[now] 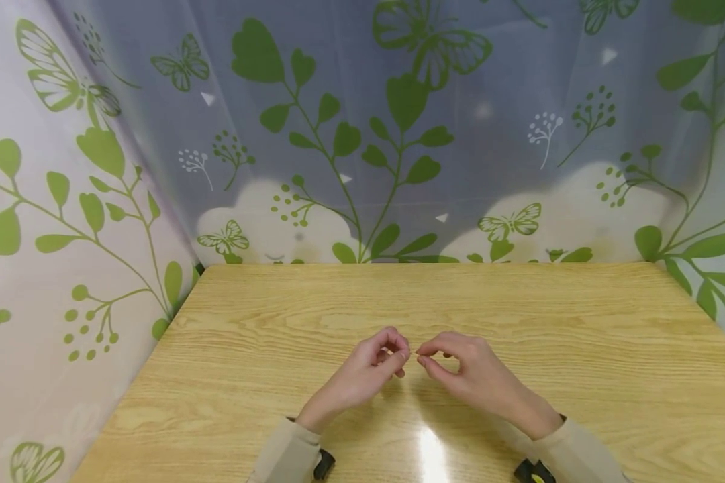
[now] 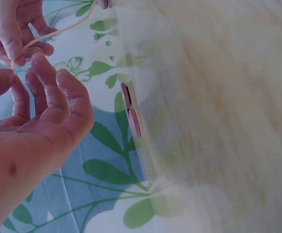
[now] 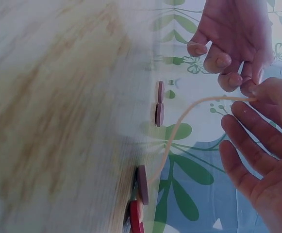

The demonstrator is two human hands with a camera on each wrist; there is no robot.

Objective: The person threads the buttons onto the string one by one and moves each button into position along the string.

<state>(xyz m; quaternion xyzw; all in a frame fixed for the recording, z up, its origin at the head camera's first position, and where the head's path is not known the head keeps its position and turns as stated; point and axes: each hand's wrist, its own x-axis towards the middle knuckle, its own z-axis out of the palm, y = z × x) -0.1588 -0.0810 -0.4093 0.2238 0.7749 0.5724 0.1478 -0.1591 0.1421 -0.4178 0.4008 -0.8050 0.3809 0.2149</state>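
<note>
String [image 3: 179, 127]: thin, limp, light; best held nr its end. R hand [image 3: 259, 141] grip pinches it; L hand [image 1: 371, 365] grip pinching same end, discs [image 3: 159, 104] dangling below.

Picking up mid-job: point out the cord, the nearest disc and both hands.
cord [image 3: 179, 121], right wrist view, mid-length.
disc [image 3: 142, 184], right wrist view, its edge.
left hand [image 1: 371, 365], head view, back.
right hand [image 1: 465, 372], head view, back.

Left hand [image 1: 371, 365] and right hand [image 1: 465, 372] meet fingertip to fingertip, fingers curled, thumbs and forefingers pinching; both forearms angle inward, sleeved.
</note>
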